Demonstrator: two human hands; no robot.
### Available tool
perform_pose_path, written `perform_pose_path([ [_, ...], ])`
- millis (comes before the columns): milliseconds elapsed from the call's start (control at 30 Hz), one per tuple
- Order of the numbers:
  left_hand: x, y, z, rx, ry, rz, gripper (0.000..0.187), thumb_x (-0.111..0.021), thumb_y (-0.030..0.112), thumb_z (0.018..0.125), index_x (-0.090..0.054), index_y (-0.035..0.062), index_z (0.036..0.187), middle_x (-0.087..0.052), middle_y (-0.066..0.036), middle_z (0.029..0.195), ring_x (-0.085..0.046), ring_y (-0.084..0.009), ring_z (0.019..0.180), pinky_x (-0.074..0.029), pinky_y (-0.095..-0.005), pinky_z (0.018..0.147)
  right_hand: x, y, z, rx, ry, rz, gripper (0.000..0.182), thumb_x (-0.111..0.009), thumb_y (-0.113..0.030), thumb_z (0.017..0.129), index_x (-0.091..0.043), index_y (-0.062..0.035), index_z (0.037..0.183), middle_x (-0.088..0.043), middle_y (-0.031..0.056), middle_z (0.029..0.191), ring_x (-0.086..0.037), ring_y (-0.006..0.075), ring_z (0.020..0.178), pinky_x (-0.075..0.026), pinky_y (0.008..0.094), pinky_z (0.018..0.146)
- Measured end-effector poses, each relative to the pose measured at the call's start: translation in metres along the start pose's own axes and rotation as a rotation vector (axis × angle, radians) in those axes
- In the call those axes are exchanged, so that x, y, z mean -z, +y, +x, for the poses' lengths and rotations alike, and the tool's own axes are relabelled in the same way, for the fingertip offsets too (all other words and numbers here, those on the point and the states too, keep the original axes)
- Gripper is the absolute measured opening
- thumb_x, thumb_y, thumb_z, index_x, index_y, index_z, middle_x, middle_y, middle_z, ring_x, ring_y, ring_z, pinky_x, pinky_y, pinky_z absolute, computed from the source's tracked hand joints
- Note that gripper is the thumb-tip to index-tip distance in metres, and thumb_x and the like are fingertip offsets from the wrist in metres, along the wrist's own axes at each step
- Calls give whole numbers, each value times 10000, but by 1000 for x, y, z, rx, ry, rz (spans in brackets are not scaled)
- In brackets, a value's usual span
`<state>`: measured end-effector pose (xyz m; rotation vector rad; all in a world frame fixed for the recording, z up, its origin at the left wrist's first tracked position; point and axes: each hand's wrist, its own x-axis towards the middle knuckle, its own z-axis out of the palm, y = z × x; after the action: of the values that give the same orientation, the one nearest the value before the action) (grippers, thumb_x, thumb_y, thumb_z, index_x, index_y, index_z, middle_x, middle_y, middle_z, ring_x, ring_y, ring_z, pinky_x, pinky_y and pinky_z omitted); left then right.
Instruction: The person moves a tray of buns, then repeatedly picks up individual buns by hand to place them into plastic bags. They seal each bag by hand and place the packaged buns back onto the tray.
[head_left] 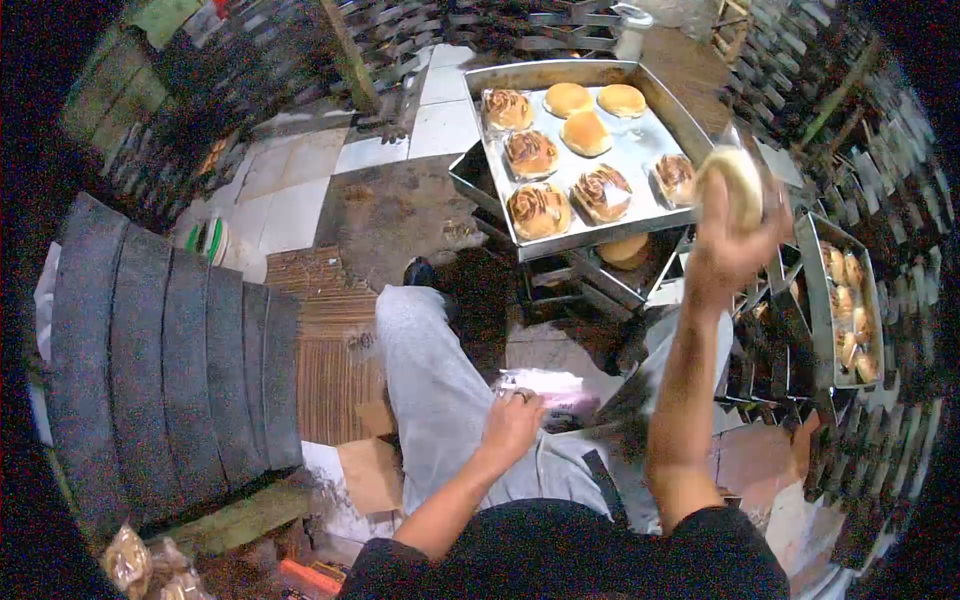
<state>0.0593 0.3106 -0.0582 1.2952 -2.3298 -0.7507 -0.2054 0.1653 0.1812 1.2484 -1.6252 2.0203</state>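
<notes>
My right hand (738, 240) is raised at the right edge of a metal tray (645, 135), its fingers wrapped round a pale bun (735, 185) that is blurred. In the tray lie several round buns, some plain like the golden bun (585, 133), others with dark swirls like the swirled bun (538, 210). Low over my lap, my left hand (515, 420) has its fingers closed on the near edge of a stack of white and pink plastic wrappers (548, 388).
Below the large tray are more stacked trays with a bun (624, 252). A narrow tray (820, 300) of wrapped buns stands at the right. Dark grey stacked panels (150, 350) fill the left. Bagged items (128, 562) lie at the lower left.
</notes>
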Motion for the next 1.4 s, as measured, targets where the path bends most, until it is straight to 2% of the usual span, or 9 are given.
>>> perform_pose_path([
  [33, 1, 3, 0, -7, -5, -10, 169, -673, 165, 903, -693, 51, 1026, -684, -148, 1026, -620, -363, 1000, -501, -476, 861, -6, 13, 26, 271, -45, -284, 582, -777, -232, 917, -520, 32, 1367, -607, 179, 1318, -611, 267, 1196, -456, 373, 1078],
  [233, 12, 1, 4, -74, 65, -104, 134, -696, 131, 846, -618, 49, 918, -648, -145, 928, -607, -354, 942, -480, -472, 852, 12, -9, 27, 218, -143, 28, 373, -686, -161, 962, -599, 44, 1261, -650, 164, 1262, -624, 267, 1149, -454, 382, 1056],
  [367, 13, -5, -6, 28, -69, -303, 180, -718, 118, 844, -583, 38, 933, -652, -161, 943, -607, -384, 947, -481, -481, 837, 48, 13, -107, -184, -1397, -123, 313, -716, -209, 895, -636, -15, 1126, -659, 193, 1151, -626, 359, 1113, -489, 428, 954],
  [500, 29, 1, -9, 220, -166, -568, 232, -743, 117, 849, -588, 15, 989, -671, -175, 972, -622, -384, 968, -493, -475, 830, 115, 30, -226, -267, -1720, -16, 367, -793, -138, 763, -671, -19, 1089, -659, 222, 1089, -624, 430, 1013, -495, 492, 901],
  [633, 25, 9, -3, 228, 35, -775, 222, -736, 141, 862, -634, 28, 1024, -695, -167, 988, -637, -361, 960, -480, -470, 871, 121, 18, -199, -113, -1362, -28, 382, -715, -30, 608, -685, -24, 990, -637, 187, 943, -600, 413, 874, -480, 476, 841],
  [700, 38, 4, 24, -183, -93, -307, 168, -713, 158, 867, -693, 64, 1004, -720, -133, 966, -647, -334, 921, -453, -459, 906, 108, 3, -153, -58, -1349, -31, 409, -750, -41, 667, -671, -44, 1067, -636, 183, 1036, -626, 409, 944, -482, 483, 920],
  [833, 92, -1, 91, -260, 19, 55, 153, -690, 181, 840, -722, 99, 966, -728, -78, 872, -650, -274, 926, -427, -446, 939, 91, -27, -111, -177, -1328, 34, 335, -721, -41, 715, -699, -30, 1050, -660, 192, 981, -642, 401, 892, -516, 447, 816],
  [1067, 152, 12, 97, -442, 4, 475, 337, -644, 190, 855, -687, 134, 1184, -701, -31, 1153, -613, -238, 1160, -394, -493, 1061, 81, -32, -154, -59, -1366, 192, 628, -697, -179, 905, -462, 34, 1447, -515, 262, 1451, -484, 398, 1376, -400, 437, 1152],
  [1400, 176, 60, 49, -365, -107, -57, 576, -770, 287, 817, -596, 101, 1334, -635, -82, 1343, -455, -297, 1410, -69, -587, 1190, 55, -28, -193, 10, -1424, 263, 785, -715, -208, 864, -338, 74, 1492, -304, 295, 1584, -229, 483, 1499, -187, 554, 1243],
])
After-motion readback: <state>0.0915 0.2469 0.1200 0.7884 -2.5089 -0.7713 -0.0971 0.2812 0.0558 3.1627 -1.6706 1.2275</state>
